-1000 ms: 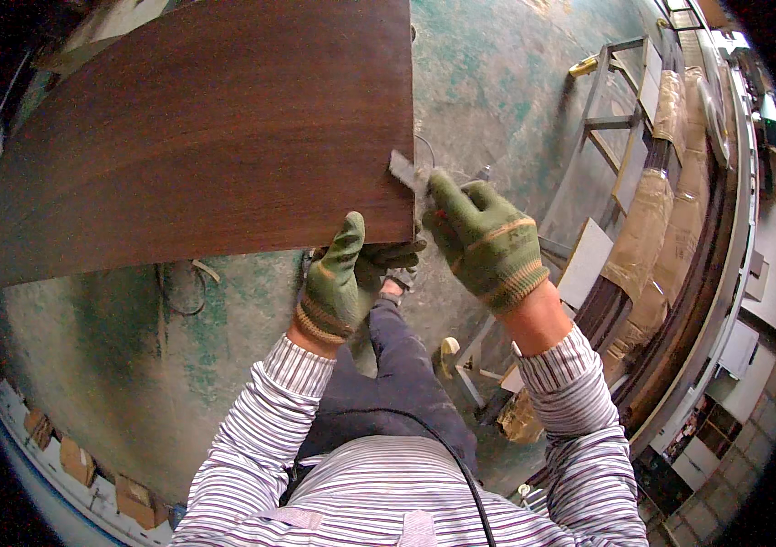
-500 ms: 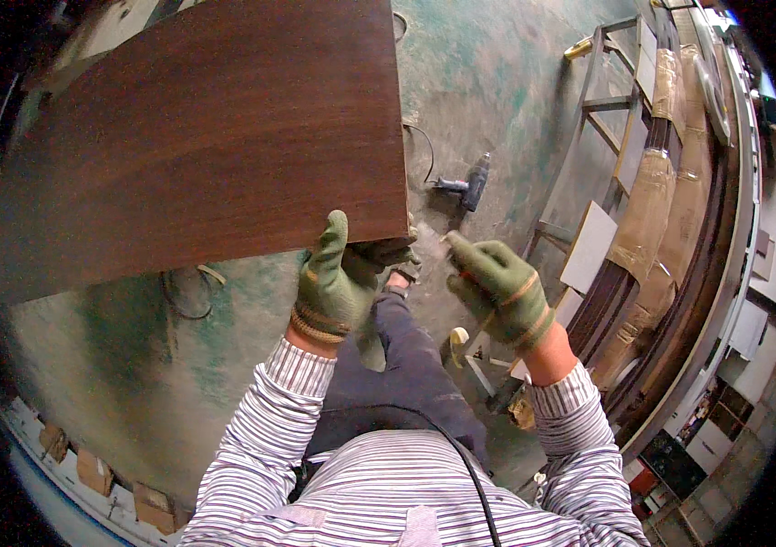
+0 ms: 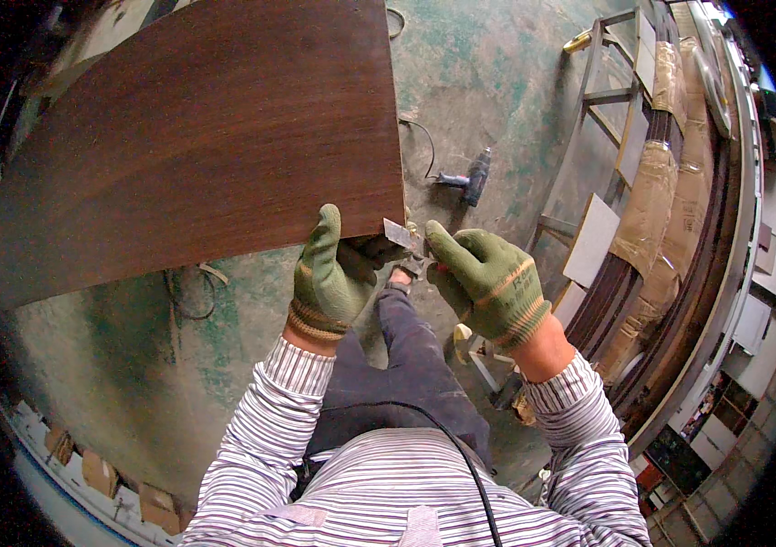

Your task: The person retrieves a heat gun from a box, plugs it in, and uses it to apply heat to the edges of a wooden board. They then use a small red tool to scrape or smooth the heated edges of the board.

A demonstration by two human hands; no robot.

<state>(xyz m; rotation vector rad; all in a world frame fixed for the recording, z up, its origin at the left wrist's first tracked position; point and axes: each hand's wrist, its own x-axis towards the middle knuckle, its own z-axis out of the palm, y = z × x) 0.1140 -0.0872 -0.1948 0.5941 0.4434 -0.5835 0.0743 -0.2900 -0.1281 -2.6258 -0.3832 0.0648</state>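
A large dark brown wood-grain board (image 3: 215, 137) fills the upper left, its near right corner in front of me. My left hand (image 3: 329, 283), in a green knitted glove, grips the near edge beside that corner. Its thumb lies over the top face; the other fingers go below the edge and are partly hidden. Gloved alike, my right hand (image 3: 488, 283) is closed round a tool with a flat metal blade (image 3: 398, 233). The blade reaches the board's corner. A little red shows between the fingers; the rest of the handle is hidden.
A cordless drill (image 3: 472, 178) lies on the greenish concrete floor (image 3: 488, 82) beyond my right hand. On the right, a metal frame (image 3: 579, 137) stands by long cardboard-wrapped boards (image 3: 648, 210). A cable loop (image 3: 195, 296) lies below the board. Cardboard boxes (image 3: 101, 472) stand at lower left.
My right hand has moved left and slightly up, bringing the blade to the board's corner, where it now shows clearly. The board and left hand have shifted slightly.
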